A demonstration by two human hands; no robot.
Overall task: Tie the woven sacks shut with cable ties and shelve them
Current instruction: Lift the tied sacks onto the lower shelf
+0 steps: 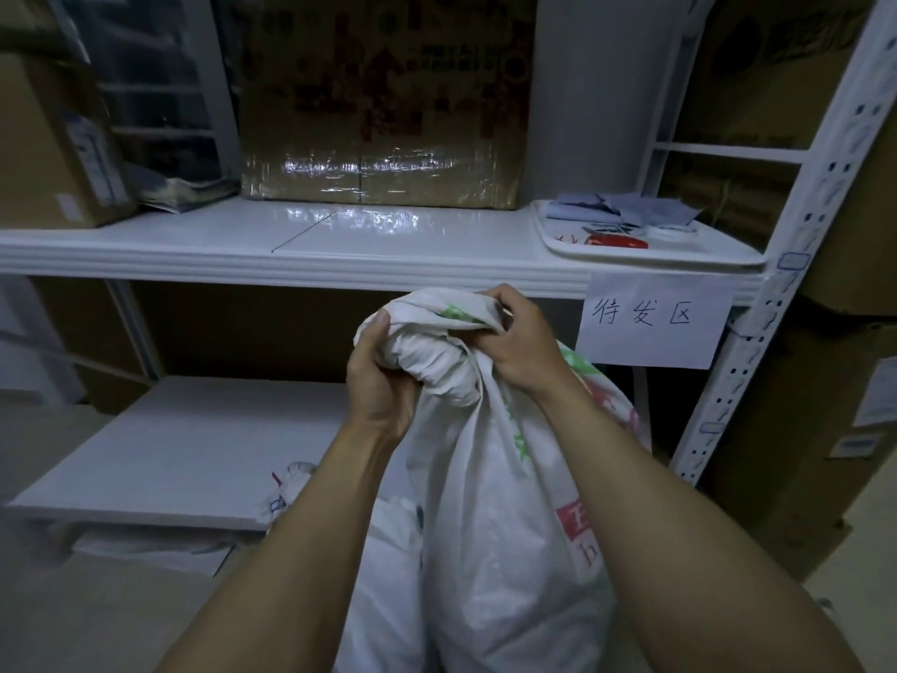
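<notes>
A white woven sack (505, 527) with green and red print stands upright in front of the white shelving. Its mouth is bunched and twisted into a thick neck just below the upper shelf's edge. My left hand (378, 376) clenches the neck from the left side. My right hand (519, 342) grips the gathered top from the right and above. A second white sack (388, 565) sits lower, behind my left forearm, and another bunched sack top (291, 483) lies on the lower shelf. I see no cable tie in either hand.
The upper shelf (340, 250) holds a taped cardboard box (383, 114), a box at the left (43, 138) and a white tray (650, 250) with cloth, a red object and tape. A paper label (650, 323) hangs from the shelf edge. Stacked cartons (825, 405) stand at the right.
</notes>
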